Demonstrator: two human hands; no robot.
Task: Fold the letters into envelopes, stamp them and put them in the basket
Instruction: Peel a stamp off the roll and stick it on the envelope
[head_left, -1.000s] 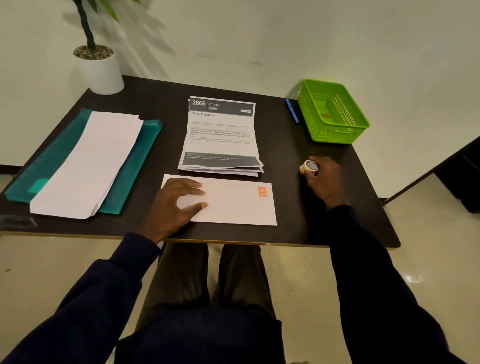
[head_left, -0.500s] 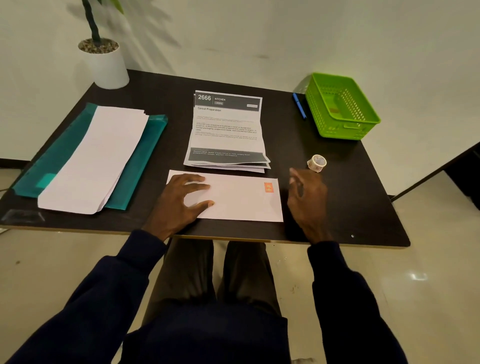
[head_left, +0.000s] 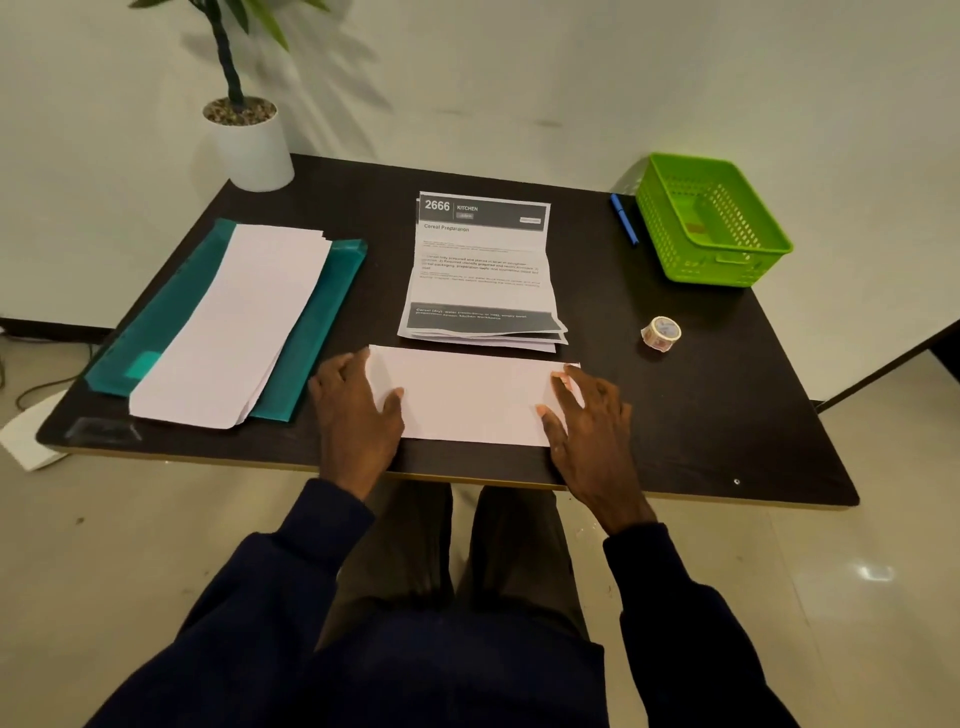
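While both arms in dark sleeves reach in from the near edge, the white envelope (head_left: 467, 400) lies flat and crosswise on the dark tabletop (head_left: 701, 415), close to its near edge and roughly centred in front of the person. At the envelope's left end the left hand (head_left: 353, 415) has its thumb laid on the paper and its bent fingers at the far-left corner, but whether they pinch the edge or only rest against it I cannot tell. At the other end is the right hand (head_left: 592, 431) with its fingers spread and fairly straight, the tips and thumb pressing on the paper, gripping nothing. Just beyond the envelope sits the stack of printed letters (head_left: 480, 270), creased across and slightly fanned, the top sheet headed "2666 KITCHEN". To the right, apart from the hands, the small roll of stamps (head_left: 661, 332) rests on its side. At the far right corner stands the green basket (head_left: 727, 267), well apart from the envelope, with a blue pen (head_left: 623, 218) just beside its left wall. On the left a pile of long white papers (head_left: 234, 322) lies on a teal folder (head_left: 311, 332), and a white plant pot (head_left: 254, 150) stands at the far left corner.
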